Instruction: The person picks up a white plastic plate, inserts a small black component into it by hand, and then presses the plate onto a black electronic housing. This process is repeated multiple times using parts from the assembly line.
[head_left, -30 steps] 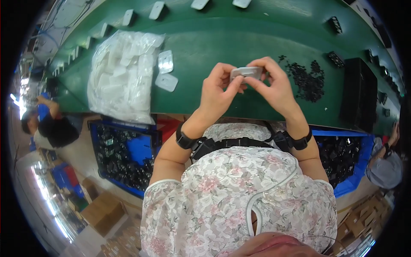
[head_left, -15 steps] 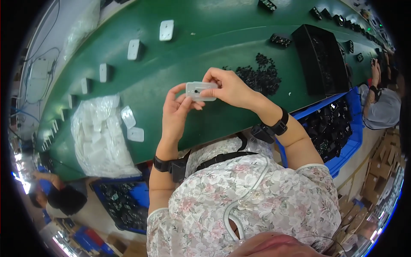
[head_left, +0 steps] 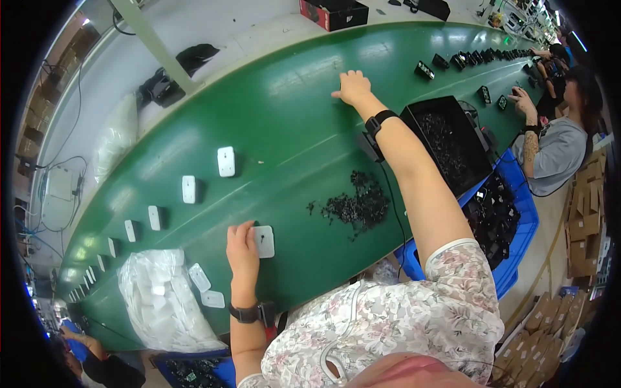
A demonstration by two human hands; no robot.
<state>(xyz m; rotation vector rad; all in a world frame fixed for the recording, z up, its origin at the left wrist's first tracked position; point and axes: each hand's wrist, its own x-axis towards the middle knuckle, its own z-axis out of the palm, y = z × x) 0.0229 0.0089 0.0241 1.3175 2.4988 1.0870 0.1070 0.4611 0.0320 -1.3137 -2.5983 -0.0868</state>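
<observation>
As the left hand [head_left: 243, 251], grip unclear, touches one seemingly unfinished plate [head_left: 264, 242], the spread right hand [head_left: 354, 88] seems empty; two plates [head_left: 212, 299] lie untouched, lower left.

The worktable [head_left: 278, 142] is gleaming deep green, and the blouse [head_left: 414, 323] is showing pink flowers and grey-green leaves over white. The flat plastic plate [head_left: 264, 242] is looking whitish with one dark dot. The heaped small parts [head_left: 363, 210] are appearing black, the slant-sided bin [head_left: 521, 258] is standing out bright blue, and the co-worker's T-shirt [head_left: 563, 155] is reading plain grey.
</observation>
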